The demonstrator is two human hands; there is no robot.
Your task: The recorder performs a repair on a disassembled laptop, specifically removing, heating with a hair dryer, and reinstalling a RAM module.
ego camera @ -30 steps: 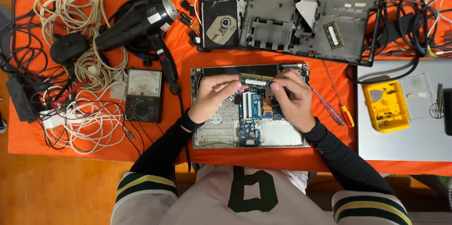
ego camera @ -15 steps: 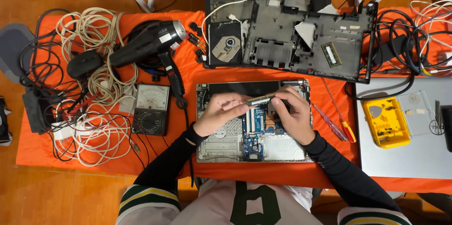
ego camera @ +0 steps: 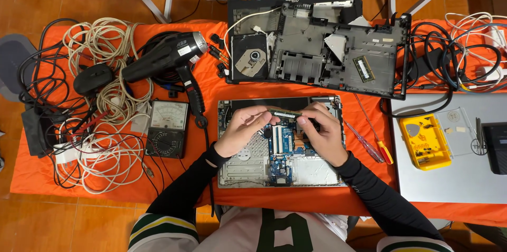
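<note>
Both hands (ego camera: pixel 285 130) pinch RAM stick (ego camera: pixel 285 114)

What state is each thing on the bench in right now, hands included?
Memory module: held level by its ends, above the board.
Left hand: pinching the module's left end.
Right hand: pinching its right end.
Opened laptop base: cover off, blue circuit board exposed.
Black laptop shell: stripped, optical drive showing.
Heat gun: lying on its side.
Analog multimeter: face up.
Yellow parts box: lid open.
Screwdriver: lying flat.
</note>
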